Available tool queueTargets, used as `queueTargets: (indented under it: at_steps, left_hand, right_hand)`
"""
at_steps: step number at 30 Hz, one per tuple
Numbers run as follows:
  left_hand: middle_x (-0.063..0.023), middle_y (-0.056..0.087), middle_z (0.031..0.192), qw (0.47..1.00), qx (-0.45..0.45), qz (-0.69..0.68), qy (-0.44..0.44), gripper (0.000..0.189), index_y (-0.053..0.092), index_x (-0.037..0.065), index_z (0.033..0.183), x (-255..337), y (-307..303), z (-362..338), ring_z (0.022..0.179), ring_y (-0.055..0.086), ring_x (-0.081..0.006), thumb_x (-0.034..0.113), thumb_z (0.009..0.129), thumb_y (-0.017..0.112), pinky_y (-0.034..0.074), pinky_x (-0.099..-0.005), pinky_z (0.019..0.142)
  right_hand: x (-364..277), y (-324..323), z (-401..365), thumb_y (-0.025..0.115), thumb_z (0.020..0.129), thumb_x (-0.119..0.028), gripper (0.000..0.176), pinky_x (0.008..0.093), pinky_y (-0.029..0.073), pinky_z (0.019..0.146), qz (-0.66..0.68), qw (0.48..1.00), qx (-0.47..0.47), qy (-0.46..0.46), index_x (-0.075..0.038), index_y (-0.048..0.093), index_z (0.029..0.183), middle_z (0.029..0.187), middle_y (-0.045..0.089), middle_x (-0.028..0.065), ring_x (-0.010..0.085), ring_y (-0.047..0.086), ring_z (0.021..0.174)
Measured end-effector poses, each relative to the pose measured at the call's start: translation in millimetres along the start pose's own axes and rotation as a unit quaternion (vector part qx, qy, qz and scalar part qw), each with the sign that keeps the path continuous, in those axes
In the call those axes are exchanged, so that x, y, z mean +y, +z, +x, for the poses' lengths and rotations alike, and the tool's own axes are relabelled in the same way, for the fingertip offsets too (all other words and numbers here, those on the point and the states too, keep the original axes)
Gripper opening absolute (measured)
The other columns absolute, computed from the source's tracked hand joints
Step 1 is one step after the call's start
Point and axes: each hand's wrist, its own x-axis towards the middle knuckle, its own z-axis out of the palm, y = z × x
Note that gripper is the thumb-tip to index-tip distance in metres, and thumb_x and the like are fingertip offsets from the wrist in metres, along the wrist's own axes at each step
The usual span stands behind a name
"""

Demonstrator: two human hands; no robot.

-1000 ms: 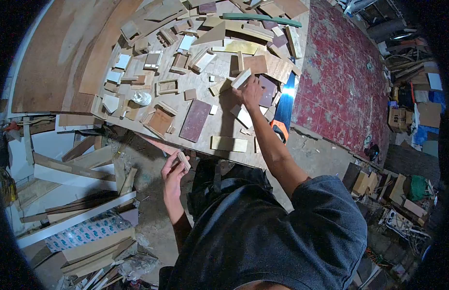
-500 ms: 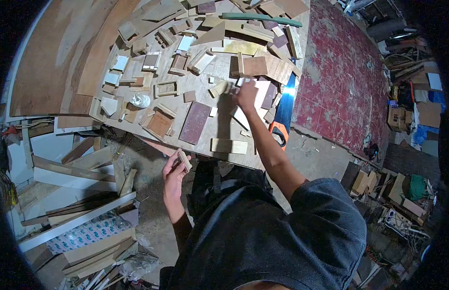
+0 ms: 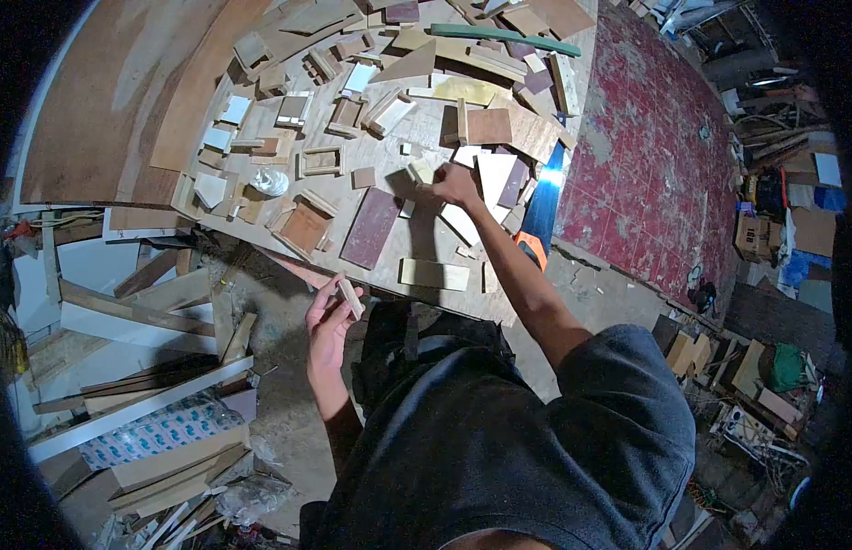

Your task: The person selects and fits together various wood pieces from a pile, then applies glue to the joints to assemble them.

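My left hand is closed round a small wooden piece, held just off the table's front edge. Over the middle of the wooden table, my right hand has its fingers bent together beside a small pale block; whatever lies between the fingertips is hidden. A dark reddish board lies to the left of that hand, and a pale wooden strip sits near the front edge. White flat pieces are just right of the right hand.
A handsaw with an orange handle lies along the table's right edge. Small wooden box-like assemblies and a clear plastic bag are spread over the left side. A green strip lies at the back. Scrap wood is piled below left.
My right hand has moved slightly left and toward me, and its fingers are now by the pale block. My left hand still holds its wooden piece. The view has shifted slightly.
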Motion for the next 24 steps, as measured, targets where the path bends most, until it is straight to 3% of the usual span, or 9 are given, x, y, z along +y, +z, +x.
queueTargets:
  at_steps: [3,5,8,11,12,17,19,21,24]
  left_hand:
    - [-0.0126,0.063,0.114,0.999,-0.026,0.020,-0.008,0.049,0.048,0.001,0.134,3.2,9.8,7.7,0.106,0.062,-0.0196,0.000,0.087,0.062,0.052,-0.0299,0.084]
    - [-0.0127,0.064,0.112,0.998,-0.053,0.037,-0.018,0.048,0.048,0.002,0.133,1.6,19.4,16.7,0.104,0.062,-0.0188,0.001,0.087,0.062,0.052,-0.0295,0.084]
    - [-0.0112,0.068,0.101,0.989,-0.082,0.124,-0.004,0.048,0.050,0.002,0.131,-5.0,36.5,31.5,0.091,0.065,-0.0159,0.002,0.086,0.065,0.051,-0.0266,0.078]
    - [-0.0110,0.069,0.092,0.947,-0.101,0.306,-0.001,0.043,0.055,0.002,0.125,-44.4,34.2,67.0,0.082,0.065,-0.0147,0.004,0.084,0.067,0.051,-0.0257,0.071]
    - [-0.0110,0.069,0.092,0.946,-0.104,0.308,-0.003,0.043,0.055,0.002,0.125,-64.2,30.1,81.1,0.082,0.065,-0.0147,0.004,0.084,0.067,0.051,-0.0257,0.071]
    - [-0.0127,0.070,0.089,0.804,-0.141,0.577,0.013,0.056,0.061,0.002,0.114,-146.8,20.0,154.9,0.078,0.066,-0.0195,0.028,0.069,0.082,0.052,-0.0317,0.070]
    - [-0.0130,0.070,0.090,0.802,-0.124,0.583,0.020,0.061,0.060,0.003,0.115,-165.5,24.7,175.0,0.080,0.067,-0.0224,0.032,0.067,0.083,0.052,-0.0341,0.072]
    - [-0.0133,0.069,0.091,0.802,-0.104,0.588,0.028,0.066,0.060,0.003,0.116,-173.9,30.2,189.2,0.082,0.067,-0.0254,0.036,0.064,0.084,0.052,-0.0365,0.073]
    - [-0.0161,0.068,0.094,0.761,-0.065,0.628,0.150,0.060,0.057,0.003,0.120,-177.8,45.6,190.8,0.088,0.065,-0.0338,0.034,0.072,0.078,0.051,-0.0416,0.080]
  right_hand:
    - [1.0,-16.6,-63.0,0.075,0.076,-0.045,0.050,0.0313,0.054,0.062,0.393,0.906,-0.136,0.082,-0.003,0.063,0.100,0.094,0.066,0.0123,0.0206,0.067,0.081]
    - [3.7,-18.8,-114.7,0.069,0.086,-0.038,0.048,0.0314,0.054,0.063,0.642,0.737,-0.205,0.055,-0.001,0.058,0.114,0.100,0.065,0.0142,0.0223,0.066,0.082]
    - [-21.8,-41.4,-189.0,0.060,0.092,-0.035,0.059,0.0309,0.058,0.071,0.767,0.600,-0.223,0.041,0.002,0.041,0.135,0.100,0.063,0.0173,0.0238,0.065,0.084]
    - [-35.0,-49.4,-232.7,0.062,0.087,-0.048,0.084,0.0316,0.059,0.065,0.862,0.418,-0.286,0.033,0.003,0.029,0.144,0.098,0.059,0.0179,0.0253,0.065,0.084]
    - [-25.6,-42.0,-240.0,0.064,0.082,-0.055,0.093,0.0320,0.059,0.060,0.866,0.389,-0.315,0.022,0.004,0.027,0.144,0.097,0.057,0.0190,0.0258,0.065,0.084]
    - [-12.1,-42.0,-263.2,0.065,0.080,-0.058,0.091,0.0322,0.060,0.056,0.842,0.407,-0.348,-0.066,-0.001,0.029,0.142,0.092,0.057,0.0208,0.0240,0.065,0.071]
    - [-18.6,-49.3,-266.4,0.067,0.078,-0.060,0.090,0.0319,0.060,0.055,0.818,0.428,-0.370,-0.104,-0.002,0.033,0.138,0.090,0.057,0.0198,0.0226,0.065,0.067]
    - [-39.6,-68.7,-272.9,0.069,0.078,-0.058,0.080,0.0296,0.058,0.052,0.796,0.521,-0.287,-0.113,-0.003,0.040,0.128,0.086,0.058,0.0148,0.0201,0.063,0.062]
    - [-58.5,-85.9,-277.7,0.068,0.088,-0.034,0.051,0.0269,0.056,0.049,0.715,0.694,-0.089,0.013,-0.002,0.045,0.120,0.086,0.063,0.0086,0.0167,0.065,0.062]
